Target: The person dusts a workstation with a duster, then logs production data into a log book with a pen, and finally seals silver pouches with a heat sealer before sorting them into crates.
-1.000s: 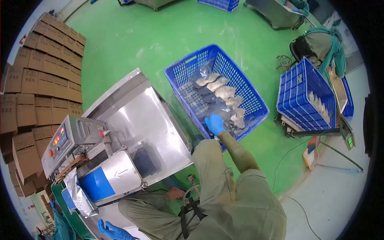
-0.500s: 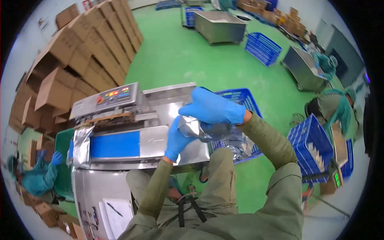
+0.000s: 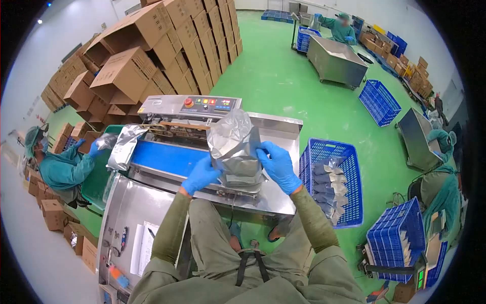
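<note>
A silver foil pouch (image 3: 234, 163) with its mouth open sits between my two gloved hands, over the metal table of a band sealer (image 3: 195, 104). My left hand (image 3: 202, 176) is closed on the pouch's lower left edge. At its right edge, my right hand (image 3: 278, 164) pinches the foil between thumb and fingers. To the left runs the sealer's blue belt (image 3: 164, 158), with another silver pouch (image 3: 125, 148) at its far left end. What is inside the pouch I hold cannot be made out.
A blue crate (image 3: 357, 202) with several foil pouches (image 3: 329, 190) stands at the right. A co-worker (image 3: 58, 164) on the left holds a pouch by a green bin (image 3: 101, 177). Stacked cartons (image 3: 134, 28) rise behind the sealer. A notepad (image 3: 144, 243) lies on the lower-left table.
My hands have moved apart to opposite sides of the pouch, which now stands more upright with its mouth up. The view has swung, and the co-worker on the left now holds a pouch.
</note>
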A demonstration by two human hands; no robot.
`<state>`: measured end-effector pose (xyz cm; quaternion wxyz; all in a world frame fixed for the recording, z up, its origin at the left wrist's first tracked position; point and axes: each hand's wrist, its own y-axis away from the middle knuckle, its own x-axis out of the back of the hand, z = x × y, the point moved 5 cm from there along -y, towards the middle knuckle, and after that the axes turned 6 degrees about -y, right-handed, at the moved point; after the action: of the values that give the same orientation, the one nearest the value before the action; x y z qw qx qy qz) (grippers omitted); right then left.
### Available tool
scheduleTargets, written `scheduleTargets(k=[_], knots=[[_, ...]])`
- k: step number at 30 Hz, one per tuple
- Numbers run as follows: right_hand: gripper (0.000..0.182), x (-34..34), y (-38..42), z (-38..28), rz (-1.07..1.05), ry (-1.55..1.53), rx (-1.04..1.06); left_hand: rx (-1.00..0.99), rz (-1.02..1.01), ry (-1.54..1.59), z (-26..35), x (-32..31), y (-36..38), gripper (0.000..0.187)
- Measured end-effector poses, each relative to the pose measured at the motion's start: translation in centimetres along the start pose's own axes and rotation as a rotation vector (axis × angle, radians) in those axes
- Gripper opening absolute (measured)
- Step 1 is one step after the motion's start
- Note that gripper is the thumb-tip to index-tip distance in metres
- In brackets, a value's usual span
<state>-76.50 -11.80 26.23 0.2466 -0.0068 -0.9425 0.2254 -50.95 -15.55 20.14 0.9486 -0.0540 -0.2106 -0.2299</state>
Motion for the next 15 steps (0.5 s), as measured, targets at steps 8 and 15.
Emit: scheduleTargets(k=[8, 15], knots=[[0.019, 3.0, 2.0, 3.7, 0.015, 0.520, 0.380, -0.369, 0.120, -1.190, 2.5, 4.9, -0.1, 0.037], [0.019, 1.2, 2.3, 1.7, 0.234, -0.124, 0.040, -0.199, 0.689, -0.027, 0.8, 0.9, 0.9, 0.017]])
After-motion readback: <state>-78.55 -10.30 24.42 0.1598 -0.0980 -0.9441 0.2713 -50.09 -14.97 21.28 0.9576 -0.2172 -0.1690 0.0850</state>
